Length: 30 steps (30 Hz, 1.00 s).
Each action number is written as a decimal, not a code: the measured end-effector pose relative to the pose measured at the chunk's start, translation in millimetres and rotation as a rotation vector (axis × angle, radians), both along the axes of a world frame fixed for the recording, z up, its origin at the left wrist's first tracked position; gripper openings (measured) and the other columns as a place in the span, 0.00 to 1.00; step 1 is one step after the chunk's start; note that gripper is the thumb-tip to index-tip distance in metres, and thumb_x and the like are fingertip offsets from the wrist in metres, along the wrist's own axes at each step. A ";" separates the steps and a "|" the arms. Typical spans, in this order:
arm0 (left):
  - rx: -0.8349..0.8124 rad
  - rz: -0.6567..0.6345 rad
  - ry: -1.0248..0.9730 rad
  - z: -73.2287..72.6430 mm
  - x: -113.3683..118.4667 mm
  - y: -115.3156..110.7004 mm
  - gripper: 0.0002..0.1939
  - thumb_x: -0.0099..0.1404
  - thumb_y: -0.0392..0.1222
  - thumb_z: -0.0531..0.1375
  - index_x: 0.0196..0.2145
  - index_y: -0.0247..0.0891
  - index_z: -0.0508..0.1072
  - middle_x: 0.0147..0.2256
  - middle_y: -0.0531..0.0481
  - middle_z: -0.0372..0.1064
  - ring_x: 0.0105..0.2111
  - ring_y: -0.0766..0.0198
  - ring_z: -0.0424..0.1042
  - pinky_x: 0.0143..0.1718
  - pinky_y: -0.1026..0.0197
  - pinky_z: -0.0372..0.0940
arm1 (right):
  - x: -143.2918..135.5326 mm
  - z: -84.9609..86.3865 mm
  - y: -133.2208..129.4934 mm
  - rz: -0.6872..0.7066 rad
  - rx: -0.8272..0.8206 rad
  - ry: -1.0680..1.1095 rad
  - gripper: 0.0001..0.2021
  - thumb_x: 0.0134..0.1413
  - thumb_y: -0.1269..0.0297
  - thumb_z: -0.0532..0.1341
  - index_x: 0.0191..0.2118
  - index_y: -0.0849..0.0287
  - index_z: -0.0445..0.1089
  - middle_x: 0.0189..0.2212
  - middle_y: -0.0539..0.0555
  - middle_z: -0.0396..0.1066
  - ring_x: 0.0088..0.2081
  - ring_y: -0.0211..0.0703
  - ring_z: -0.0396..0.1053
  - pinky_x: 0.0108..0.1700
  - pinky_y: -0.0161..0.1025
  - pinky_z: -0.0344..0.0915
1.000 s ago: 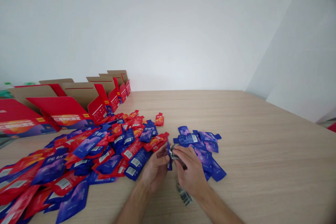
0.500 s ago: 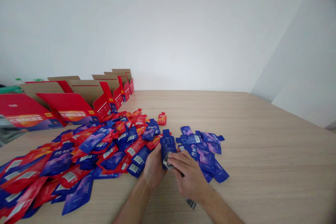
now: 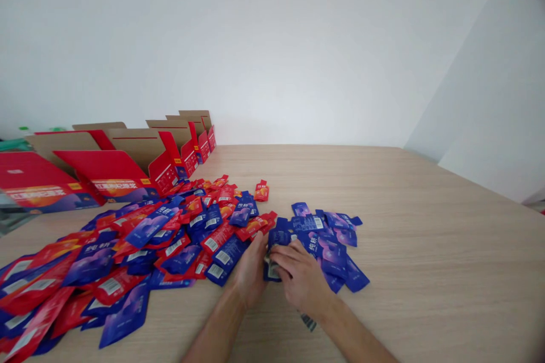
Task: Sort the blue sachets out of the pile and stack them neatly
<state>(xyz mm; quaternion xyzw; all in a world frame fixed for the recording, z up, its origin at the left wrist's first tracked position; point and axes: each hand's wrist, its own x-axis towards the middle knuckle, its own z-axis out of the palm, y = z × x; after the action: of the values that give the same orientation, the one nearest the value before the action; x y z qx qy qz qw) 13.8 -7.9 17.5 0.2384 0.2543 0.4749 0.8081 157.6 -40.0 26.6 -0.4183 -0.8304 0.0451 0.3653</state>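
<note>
Near the table's front middle, my left hand (image 3: 252,269) holds a dark blue pouch (image 3: 279,233) by its left side, the spout end pointing away from me. Bunched in the fingers of my right hand (image 3: 300,272) is a greyish cloth (image 3: 271,265), pressed on the pouch; a striped end of it hangs below the palm. Just right of my hands lies a small pile of blue pouches (image 3: 334,255). On the left spreads a large heap of red and blue pouches (image 3: 140,255), its nearest ones beside my left hand.
Open red cardboard boxes (image 3: 106,173) stand in a row behind the heap at the left. One small red pouch (image 3: 261,191) lies apart beyond my hands. The wooden table (image 3: 426,238) reaches back to a white wall. Something green shows at the far left edge.
The held pouch has tipped lower and more of it is hidden behind my right fingers and the cloth. My left hand has shifted slightly. The view has moved a little.
</note>
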 end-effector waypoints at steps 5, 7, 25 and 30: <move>-0.024 -0.055 0.051 1.7 8.3 -5.2 0.19 0.66 0.52 0.57 0.46 0.36 0.75 0.43 0.43 0.75 0.49 0.52 0.70 0.53 0.50 0.62 | 13.6 -1.7 13.9 -0.266 0.129 0.173 0.13 0.63 0.70 0.56 0.49 0.55 0.72 0.48 0.57 0.73 0.48 0.48 0.70 0.51 0.50 0.68; -0.053 -0.043 0.051 2.5 9.7 -5.0 0.16 0.65 0.50 0.58 0.42 0.35 0.76 0.39 0.44 0.76 0.45 0.53 0.72 0.50 0.53 0.64 | 13.0 -1.0 13.2 -0.246 0.114 0.156 0.13 0.62 0.71 0.56 0.49 0.55 0.71 0.48 0.57 0.73 0.48 0.47 0.69 0.51 0.49 0.67; 0.541 0.740 0.825 -8.0 -20.3 32.6 0.18 0.52 0.34 0.67 0.42 0.44 0.77 0.62 0.46 0.58 0.68 0.47 0.39 0.67 0.48 0.37 | 26.9 0.8 14.9 -0.356 0.046 0.082 0.12 0.55 0.75 0.58 0.42 0.54 0.73 0.42 0.55 0.75 0.43 0.49 0.70 0.47 0.46 0.66; 0.611 0.386 0.754 -19.2 22.2 37.4 0.12 0.51 0.33 0.66 0.35 0.44 0.79 0.45 0.42 0.72 0.59 0.45 0.57 0.65 0.48 0.39 | 54.5 -4.8 29.8 -0.511 0.066 0.071 0.10 0.54 0.73 0.59 0.41 0.56 0.73 0.41 0.56 0.75 0.42 0.50 0.70 0.49 0.48 0.64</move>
<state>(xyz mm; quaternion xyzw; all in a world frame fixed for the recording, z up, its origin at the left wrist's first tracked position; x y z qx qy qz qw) 36.0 29.6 -1.8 0.5666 0.4168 0.5490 0.4515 212.0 -10.2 21.8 -0.6004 -0.6854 -0.0610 0.4074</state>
